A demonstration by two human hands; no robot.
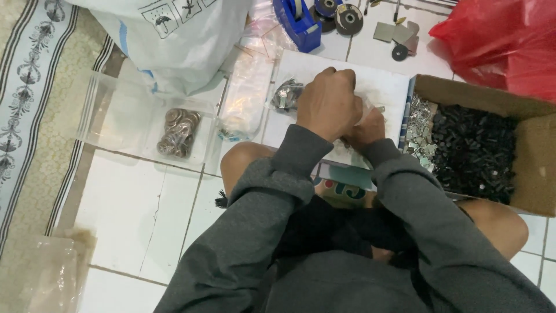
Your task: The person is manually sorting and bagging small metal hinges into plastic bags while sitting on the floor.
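Tile floor (145, 208) fills the view, with a patterned mat (29, 116) along the 9 o'clock edge. Grey sleeves (260, 232) rise from 6 o'clock toward centre. A white sack (174, 35) sits at 11 o'clock and a red bag (504, 40) at 1 o'clock. A cardboard box (541, 168) lies at 3 o'clock, loaded with small black parts (475, 150) and, on its near-left side, silver clips (420, 124).

A white board (382, 87) lies at centre, just above the knees. On it, at about 12 o'clock from the wrists, both hands meet. The left hand (329, 104) is on top, knuckles up, fingers curled down onto a small clear bag (286, 95) of metal parts that lies on the board and protrudes at the hand's 9 o'clock side. The fingertips are hidden, so whether the hand grips the bag or presses on it cannot be told. The right hand (366, 130) sits just below and to the 4 o'clock side, mostly covered by the left; its grip cannot be told either.

At 9 o'clock from the board lies a clear pouch (246, 98); further out, a flat clear bag (139, 122) contains a stack of washers (178, 132). At 12 o'clock stand a blue tape dispenser (298, 20) and dark discs (347, 17).
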